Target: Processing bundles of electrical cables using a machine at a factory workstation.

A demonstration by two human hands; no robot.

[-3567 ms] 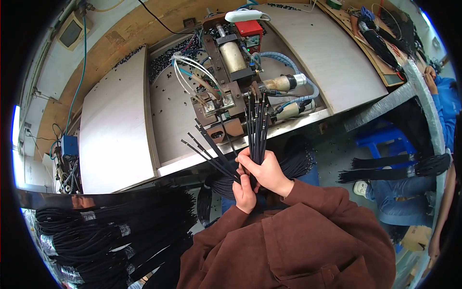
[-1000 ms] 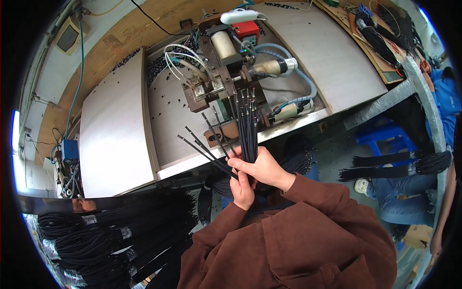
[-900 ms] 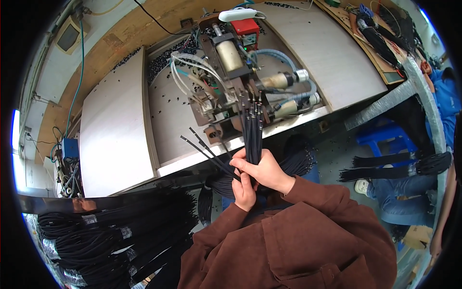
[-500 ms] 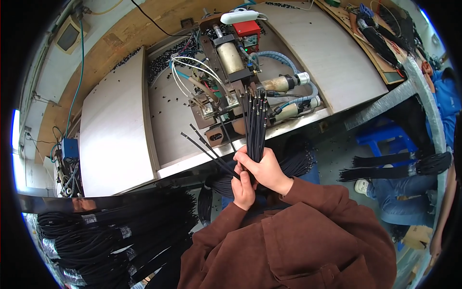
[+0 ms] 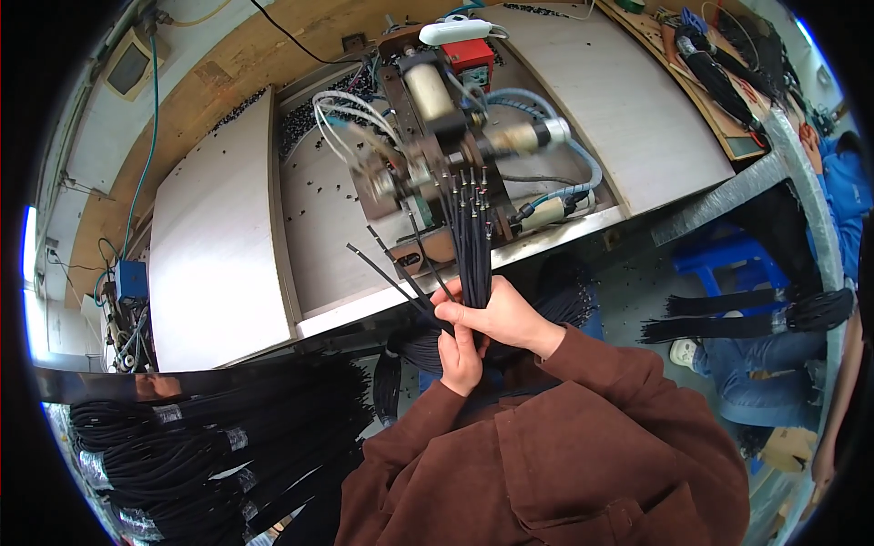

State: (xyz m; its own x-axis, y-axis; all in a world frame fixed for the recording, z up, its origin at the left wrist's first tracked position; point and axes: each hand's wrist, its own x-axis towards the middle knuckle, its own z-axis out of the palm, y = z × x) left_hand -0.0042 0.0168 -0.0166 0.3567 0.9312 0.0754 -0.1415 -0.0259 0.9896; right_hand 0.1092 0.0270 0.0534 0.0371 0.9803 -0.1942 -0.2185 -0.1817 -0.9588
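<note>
My right hand [image 5: 512,317] is closed round a bundle of thin black cords [image 5: 473,250]. Their upper ends carry small metallic-looking tips and stand up towards the machine. My left hand [image 5: 461,362] is closed just below, against the right, gripping a few splayed black cords [image 5: 393,284] that fan out to the left. One single cord [image 5: 426,246] leans between the two groups, its tip near the machine's front. The bench machine [image 5: 437,146], with metal cylinders and hoses, is partly blurred and lies right behind the cord tips. The lower lengths of the cords are hidden by my hands.
Pale boards [image 5: 214,237] flank the machine, and small black pieces [image 5: 314,123] lie scattered on its tray. Taped bundles of black cord [image 5: 209,446] are piled at lower left. A blue stool [image 5: 733,259] and a person in blue [image 5: 842,182] are at the right.
The machine's cylinders and front arm have shifted and blurred, with the hoses swinging. The lone cord's tip has moved out of the machine's front. My hands and the bundle have moved slightly left.
</note>
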